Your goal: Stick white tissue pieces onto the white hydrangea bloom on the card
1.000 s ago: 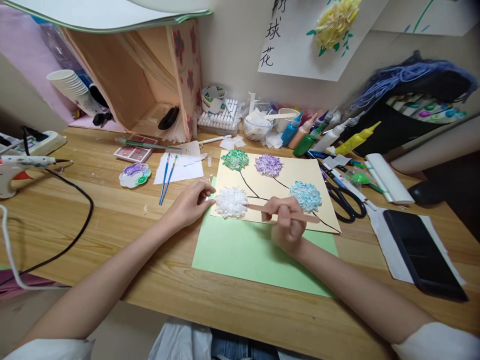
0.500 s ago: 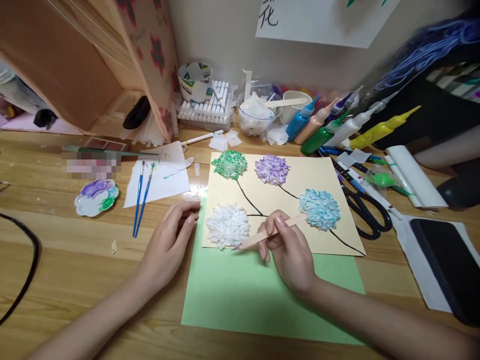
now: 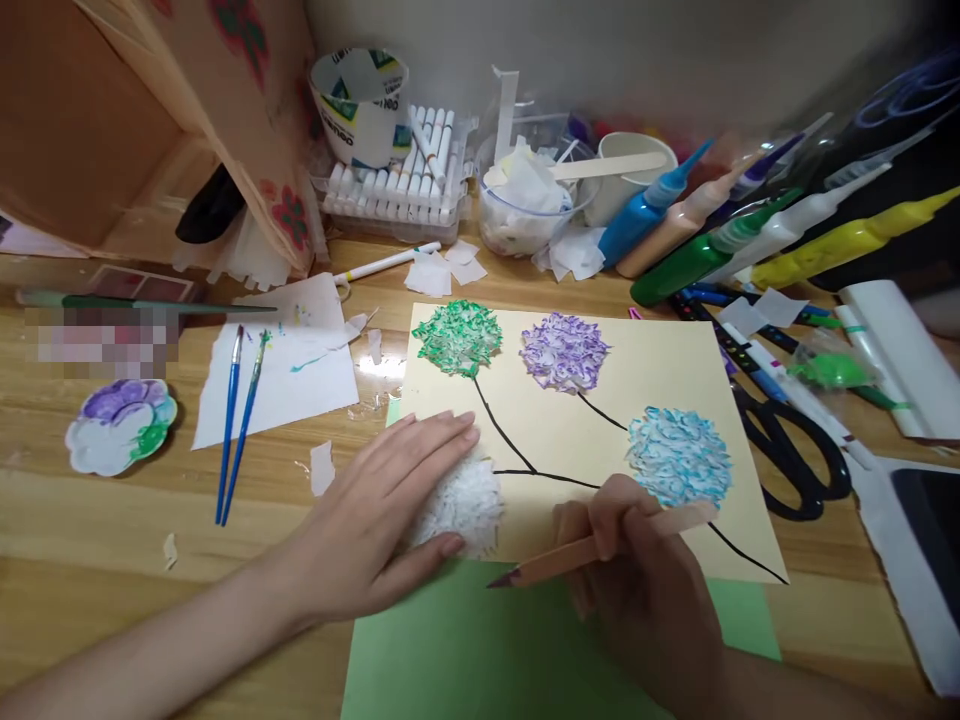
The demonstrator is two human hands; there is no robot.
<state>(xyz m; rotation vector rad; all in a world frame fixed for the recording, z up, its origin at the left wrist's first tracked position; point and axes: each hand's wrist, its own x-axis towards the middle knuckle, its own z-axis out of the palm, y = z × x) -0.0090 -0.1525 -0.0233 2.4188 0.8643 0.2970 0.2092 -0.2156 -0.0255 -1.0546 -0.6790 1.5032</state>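
Left hand (image 3: pixel 375 512) open, lying over white flower (image 3: pixel 471 505), cream card's (image 3: pixel 664 360) lower left — apparently steadying. Right hand (image 3: pixel 652 590) grips wooden stick (image 3: pixel 559 560), tip beside card's near edge — any stick contact with covered petals calls for lifting the left fingers.

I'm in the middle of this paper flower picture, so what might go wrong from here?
The left hand lies over part of the white flower, so pressing might flatten its ruffled petals.

The wooden stick in the right hand has a dark-stained tip close to that flower; if the stain is wet, it might mark the white.

The right hand is also close to the blue flower and might brush its petals.
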